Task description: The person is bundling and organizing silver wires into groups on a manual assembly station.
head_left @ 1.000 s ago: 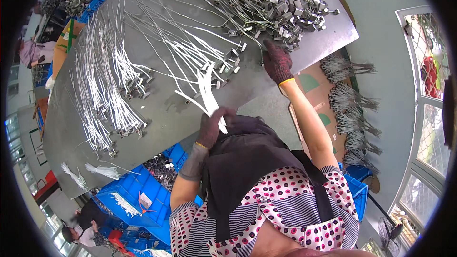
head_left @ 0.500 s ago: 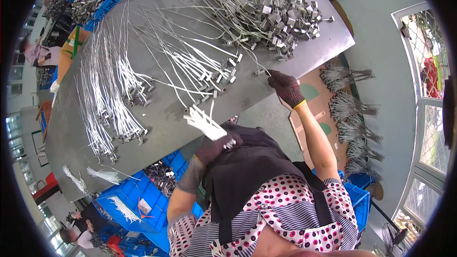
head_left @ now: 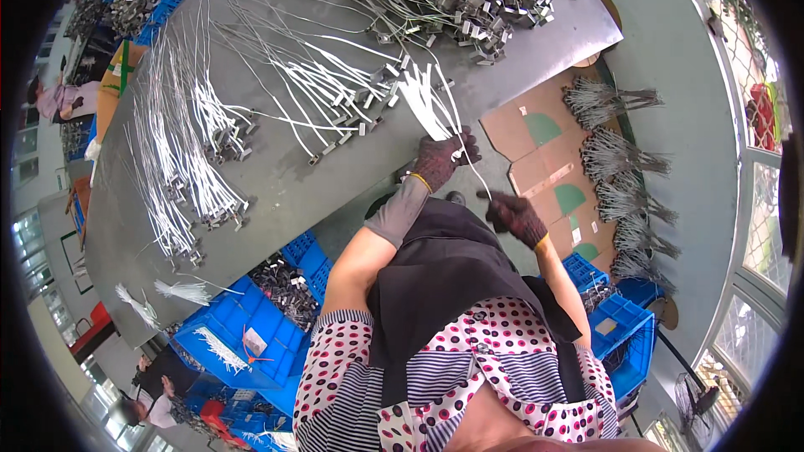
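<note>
My left hand (head_left: 444,159), in a dark knitted glove, is closed around a bundle of thin white sleeves (head_left: 425,105) at the table's near edge. The bundle's free ends fan out up over the metal table (head_left: 327,192). One long white strand (head_left: 475,169) runs past my left hand down to my right hand (head_left: 517,218). My right hand, gloved alike and slightly blurred, pinches its lower end near my dark apron. Beyond the bundle lie several wires with white sleeves and small metal blocks (head_left: 335,88).
A large heap of metal blocks on wires (head_left: 486,0) covers the far right of the table. Sleeved wire bundles (head_left: 180,142) lie at left. Blue crates (head_left: 243,331) stand below, and wire bundles (head_left: 624,159) lie by cardboard (head_left: 548,172) at right. Other people work at far left.
My left hand has moved up and right with the bundle. My right hand has come off a metal block at the table edge and down toward my apron, with a white strand now stretched between both hands.
</note>
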A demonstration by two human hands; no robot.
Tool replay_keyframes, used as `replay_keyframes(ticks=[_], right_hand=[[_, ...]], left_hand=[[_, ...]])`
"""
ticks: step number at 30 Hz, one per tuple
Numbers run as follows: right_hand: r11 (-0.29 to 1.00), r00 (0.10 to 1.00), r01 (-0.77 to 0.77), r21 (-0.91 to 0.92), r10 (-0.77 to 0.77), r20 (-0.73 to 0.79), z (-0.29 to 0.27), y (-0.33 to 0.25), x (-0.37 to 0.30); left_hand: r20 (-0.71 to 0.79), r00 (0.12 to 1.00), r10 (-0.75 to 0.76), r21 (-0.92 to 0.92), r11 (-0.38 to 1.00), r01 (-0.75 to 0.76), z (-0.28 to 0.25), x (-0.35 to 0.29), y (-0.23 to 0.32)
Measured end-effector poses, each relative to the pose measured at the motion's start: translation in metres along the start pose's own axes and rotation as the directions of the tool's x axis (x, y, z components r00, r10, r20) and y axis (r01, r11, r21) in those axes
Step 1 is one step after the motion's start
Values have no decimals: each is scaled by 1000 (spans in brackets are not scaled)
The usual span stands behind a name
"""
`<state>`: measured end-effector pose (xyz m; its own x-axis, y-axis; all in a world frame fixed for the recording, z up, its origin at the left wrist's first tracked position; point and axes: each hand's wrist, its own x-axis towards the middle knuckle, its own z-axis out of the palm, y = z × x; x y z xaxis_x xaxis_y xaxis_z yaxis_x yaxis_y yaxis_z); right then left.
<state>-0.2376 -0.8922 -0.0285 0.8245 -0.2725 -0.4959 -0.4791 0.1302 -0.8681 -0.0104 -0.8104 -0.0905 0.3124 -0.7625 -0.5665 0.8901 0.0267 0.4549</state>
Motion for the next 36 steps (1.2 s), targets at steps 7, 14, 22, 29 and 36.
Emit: replay_keyframes(ticks=[7, 14, 22, 29, 36], right_hand=[[933, 946, -318, -170, 301, -121, -17, 99, -125], [876, 774, -472, 98, 465, -430, -15, 178, -191], [888, 781, -456, -52, 371, -501, -12, 157, -190], [940, 849, -316, -131, 219, -481, -24, 126, -149], [867, 827, -425, -259, 257, -500, -44, 127, -127]], left_hand=[[-25, 999, -22, -65, 998, 20, 1, -6, -8], [-105, 950, 293, -159, 938, -307, 31, -17, 41], [-187, 818, 544, -193, 796, -574, 23, -28, 78], [-141, 836, 531, -123, 828, -547, 18, -52, 63], [-262, 770, 582, -123, 771, -625, -9, -58, 101]])
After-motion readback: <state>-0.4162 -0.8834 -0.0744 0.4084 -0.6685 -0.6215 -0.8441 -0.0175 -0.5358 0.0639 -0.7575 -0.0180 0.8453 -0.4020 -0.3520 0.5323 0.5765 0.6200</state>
